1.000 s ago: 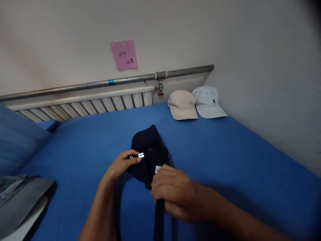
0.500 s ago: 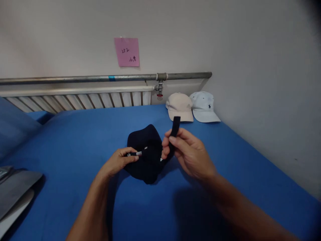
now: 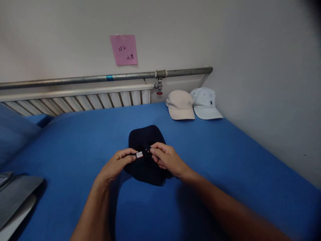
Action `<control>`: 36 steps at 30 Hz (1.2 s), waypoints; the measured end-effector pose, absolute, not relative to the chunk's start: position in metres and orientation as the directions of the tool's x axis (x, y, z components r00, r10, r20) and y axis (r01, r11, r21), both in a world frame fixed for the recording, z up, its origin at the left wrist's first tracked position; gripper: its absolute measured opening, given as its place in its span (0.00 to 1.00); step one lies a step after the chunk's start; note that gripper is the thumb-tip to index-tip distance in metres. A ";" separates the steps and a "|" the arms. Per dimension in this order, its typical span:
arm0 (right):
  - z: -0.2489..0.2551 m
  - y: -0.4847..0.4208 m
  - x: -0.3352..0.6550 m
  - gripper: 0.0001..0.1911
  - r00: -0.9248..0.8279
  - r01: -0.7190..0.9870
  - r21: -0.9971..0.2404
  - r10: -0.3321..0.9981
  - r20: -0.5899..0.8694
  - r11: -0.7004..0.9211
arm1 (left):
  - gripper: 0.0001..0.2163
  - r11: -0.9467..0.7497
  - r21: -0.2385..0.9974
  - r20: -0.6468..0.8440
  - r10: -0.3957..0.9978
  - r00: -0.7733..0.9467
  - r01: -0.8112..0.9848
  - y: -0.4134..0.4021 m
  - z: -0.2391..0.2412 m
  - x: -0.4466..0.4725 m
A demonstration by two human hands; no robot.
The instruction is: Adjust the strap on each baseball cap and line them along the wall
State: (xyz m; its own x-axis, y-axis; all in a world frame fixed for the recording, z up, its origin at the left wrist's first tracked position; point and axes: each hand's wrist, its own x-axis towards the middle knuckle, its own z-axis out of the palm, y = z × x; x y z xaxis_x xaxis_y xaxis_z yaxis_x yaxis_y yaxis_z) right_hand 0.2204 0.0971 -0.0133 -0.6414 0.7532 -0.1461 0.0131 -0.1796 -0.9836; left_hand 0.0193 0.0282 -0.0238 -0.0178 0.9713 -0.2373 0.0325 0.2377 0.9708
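- The dark navy cap (image 3: 144,135) lies on the blue sheet (image 3: 225,157), about midway across the bed and near my side of it, directly under both hands.
- Its long axis runs from me toward the wall, with a rounded end pointing away to the radiator (image 3: 87,100). From here I cannot tell where the brim sits.
- The cap's strap (image 3: 148,148) crosses that axis and runs left to right over the top of the cap, between my two hands.
- A silver buckle (image 3: 139,154) sits on the strap, with its long side along the strap.
- My left hand (image 3: 114,165) has thumb and forefinger pinched narrow on the silver buckle, the other fingers curled under and resting against the cap's left edge.
- My right hand (image 3: 167,160) is closed on the strap just right of the buckle, fingertips drawn together, palm over the cap's right side.
- The two sets of fingertips nearly meet at the buckle.
- Well beyond the cap, in the far right corner of the bed, a beige cap (image 3: 180,104) and a pale blue cap (image 3: 205,103) sit side by side, touching, with their brims toward me.
- A metal pipe (image 3: 100,78) runs along the wall above the radiator, with a pink note (image 3: 123,50) stuck higher up.
- A grey item (image 3: 18,190) lies at the left edge, well apart from the cap.
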 end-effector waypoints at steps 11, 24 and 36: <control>-0.018 0.095 0.219 0.07 -0.604 -0.034 -0.982 0.787 -0.127 -0.184 | 0.06 0.255 0.963 -0.261 0.964 -0.055 -0.086 0.033 -0.025 0.025; -0.024 0.097 0.222 0.07 -0.753 -0.085 -0.965 0.651 -0.101 -0.249 | 0.09 0.165 0.923 -0.209 0.973 -0.095 -0.349 0.035 -0.026 0.033; -0.025 0.095 0.221 0.07 -0.761 -0.093 -0.962 0.642 -0.097 -0.255 | 0.07 0.181 0.926 -0.224 0.970 -0.096 -0.332 0.036 -0.028 0.034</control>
